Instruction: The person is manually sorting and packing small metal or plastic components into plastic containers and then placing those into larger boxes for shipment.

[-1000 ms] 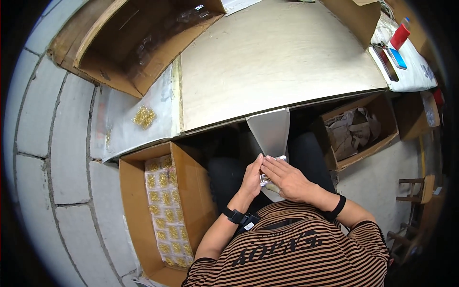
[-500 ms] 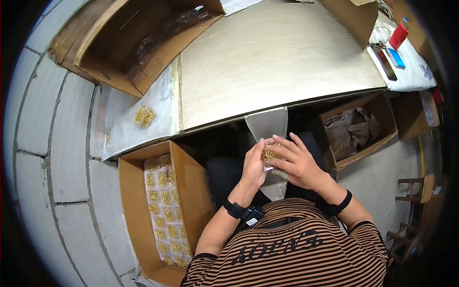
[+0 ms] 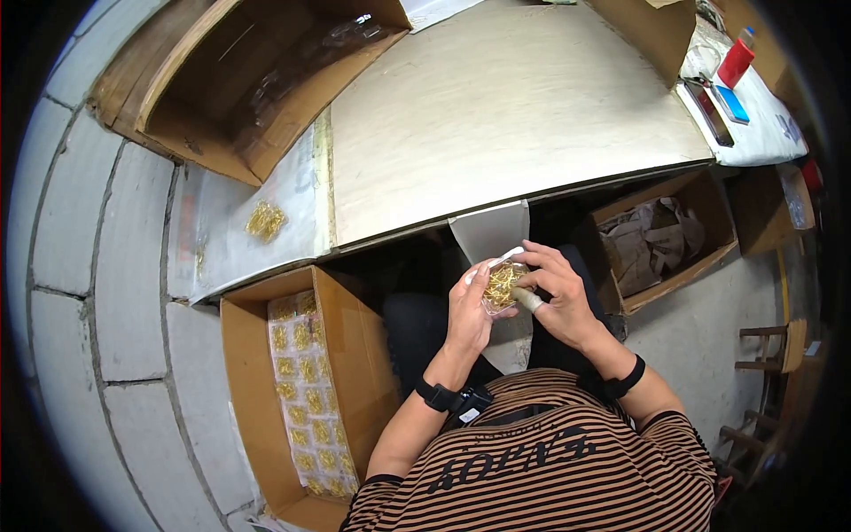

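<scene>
A small clear plastic box (image 3: 503, 285) full of thin gold-coloured metal pieces is held above my lap. My left hand (image 3: 467, 312) grips its left side, thumb along the near face. On the other side my right hand (image 3: 566, 297) has its fingers curled at the box's right edge, with a pale cover on the thumb touching it. A white strip (image 3: 507, 255) shows along the box's top edge; whether it is a lid or paper I cannot tell. To my left, a cardboard carton (image 3: 359, 355) holds rows of similar clear boxes (image 3: 310, 399) with gold pieces.
A pale worktable (image 3: 514, 106) lies ahead, with a pile of gold pieces (image 3: 265, 222) on its left part. A large carton (image 3: 204, 133) with clear plastic boxes stands far left. A carton of crumpled material (image 3: 656, 239) is at right; a red bottle (image 3: 737, 62) and phone (image 3: 709, 115) lie beyond.
My right fingers have drawn back from over the box to its right edge, uncovering more of the gold pieces. A white strip now shows along its top edge.
</scene>
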A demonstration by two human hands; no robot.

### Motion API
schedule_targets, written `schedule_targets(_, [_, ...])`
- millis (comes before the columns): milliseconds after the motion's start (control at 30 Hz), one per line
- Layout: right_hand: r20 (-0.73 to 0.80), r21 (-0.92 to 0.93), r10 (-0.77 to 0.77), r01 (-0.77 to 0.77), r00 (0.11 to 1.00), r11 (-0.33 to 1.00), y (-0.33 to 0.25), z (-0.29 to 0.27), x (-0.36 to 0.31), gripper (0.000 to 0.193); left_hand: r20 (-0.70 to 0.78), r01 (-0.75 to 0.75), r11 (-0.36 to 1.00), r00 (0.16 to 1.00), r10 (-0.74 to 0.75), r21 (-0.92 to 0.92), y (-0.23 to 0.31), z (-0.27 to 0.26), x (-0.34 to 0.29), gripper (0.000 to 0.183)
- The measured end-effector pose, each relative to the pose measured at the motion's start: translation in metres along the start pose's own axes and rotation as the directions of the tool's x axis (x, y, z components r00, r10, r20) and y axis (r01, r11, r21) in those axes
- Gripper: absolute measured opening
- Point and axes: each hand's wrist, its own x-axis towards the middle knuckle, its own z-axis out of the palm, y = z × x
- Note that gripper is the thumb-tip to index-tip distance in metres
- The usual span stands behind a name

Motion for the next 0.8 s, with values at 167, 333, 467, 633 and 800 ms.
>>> schedule_targets(167, [-0.059,0.217,0.206,-0.188,0.977,0.958,0.006,0.002,-0.002,0.009,-0.027,-0.027,1.0,0.999,0.027,0.005,-0.004,-0.003,-0.001,0.031])
schedule_targets(333, [-0.03,0.339,0.322,-0.293,0.946,0.894,0.005,0.014,-0.001,0.003,-0.048,-0.007,1.0,0.999,0.007,-0.006,-0.014,-0.001,-0.001,0.031])
schedule_targets(467, [0.069,0.575,0.439,-0.395,0.896,0.716,0.012,0.01,0.0,0.002,-0.083,-0.023,1.0,0.996,0.024,0.009,-0.013,-0.002,0.0,0.032])
schedule_targets(633, [0.166,0.717,0.487,-0.444,0.858,0.538,0.013,0.005,0.001,0.005,-0.154,-0.081,0.997,0.985,0.081,0.006,-0.011,-0.005,0.003,0.032])
schedule_targets(800, [0.149,0.731,0.438,-0.397,0.887,0.555,0.005,0.009,0.011,0.004,-0.14,-0.03,0.996,0.989,0.041,0.078,-0.011,-0.002,0.001,0.032])
